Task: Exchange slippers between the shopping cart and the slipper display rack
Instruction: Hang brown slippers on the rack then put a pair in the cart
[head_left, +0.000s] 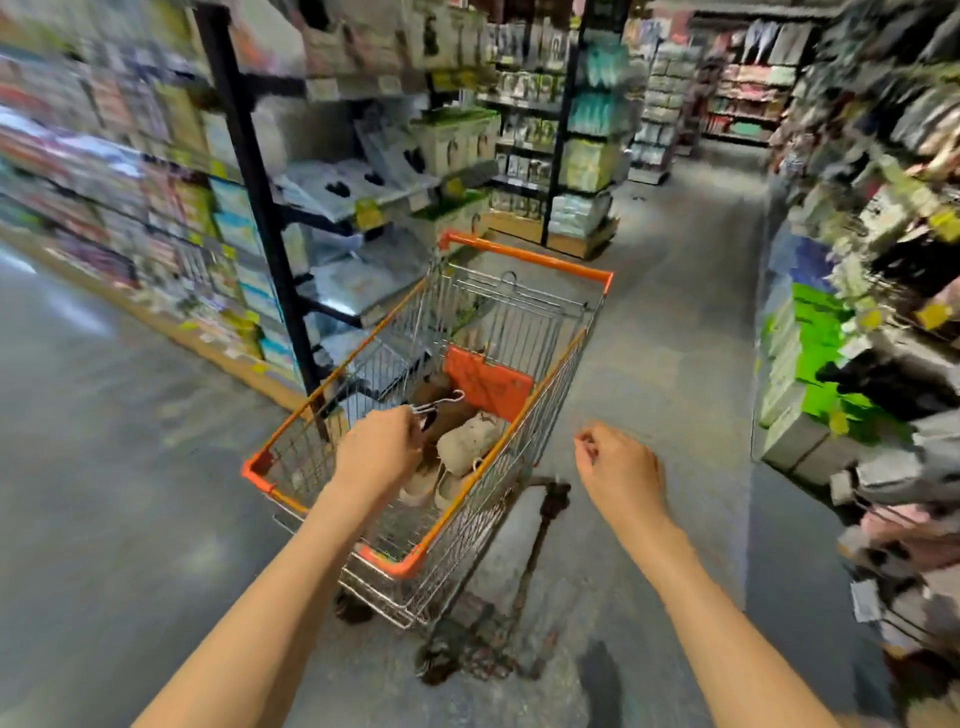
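The shopping cart (498, 374) stood in the aisle, wire basket with orange trim, and everything hung off it. Over its basket the left hand (382, 449) was closed, fingers pinched round a metal hanger hook (439, 404) just above the load. Right beneath that hook lay the slippers (470, 441), pale fuzzy ones heaped against the cart's right wall, with a brown pair (441, 415) tucked under the hook itself. An orange flap (488, 383) sat just beyond them inside the cart. The right hand (621, 465) hovered outside the cart's right rim, fingers curled loosely inward, gripping nothing, clear of the wire. Further right of the cart, the slipper display rack (893, 499) showed blurred pink and grey pairs, well apart from both hands.
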